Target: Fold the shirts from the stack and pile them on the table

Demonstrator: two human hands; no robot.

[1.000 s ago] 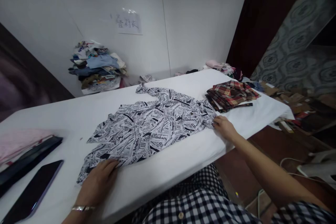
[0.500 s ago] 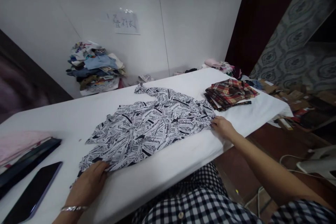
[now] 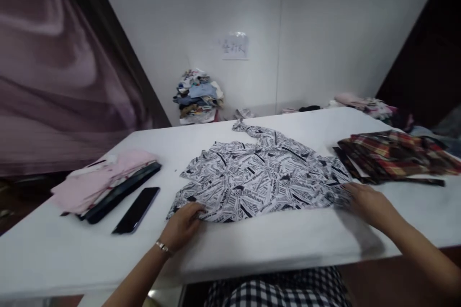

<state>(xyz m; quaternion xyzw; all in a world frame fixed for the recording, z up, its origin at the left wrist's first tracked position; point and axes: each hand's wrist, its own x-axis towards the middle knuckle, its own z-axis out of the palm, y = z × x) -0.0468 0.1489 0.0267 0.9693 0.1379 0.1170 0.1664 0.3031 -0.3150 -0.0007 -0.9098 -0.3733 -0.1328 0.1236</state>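
A black-and-white newspaper-print shirt (image 3: 252, 180) lies spread on the white table, its folds uneven and one sleeve stretched toward the far edge. My left hand (image 3: 185, 223), with a bracelet on the wrist, pinches the shirt's near left edge. At the opposite end, my right hand (image 3: 367, 201) grips the near right edge, fingers closed on the cloth. The fingertips of both hands are partly hidden by the fabric and the hands themselves.
Left on the white table (image 3: 230, 244) are a folded pink and dark clothes stack (image 3: 108, 182) and a phone (image 3: 139, 210). Folded plaid shirts (image 3: 399, 156) lie to the right. Behind the table stand a clothes pile (image 3: 200, 98) and a wall with a paper sign (image 3: 235, 47).
My view has swung left, so the scene has shifted right, showing more of the pink stack and curtain. Both hands keep their hold on the shirt's near edge.
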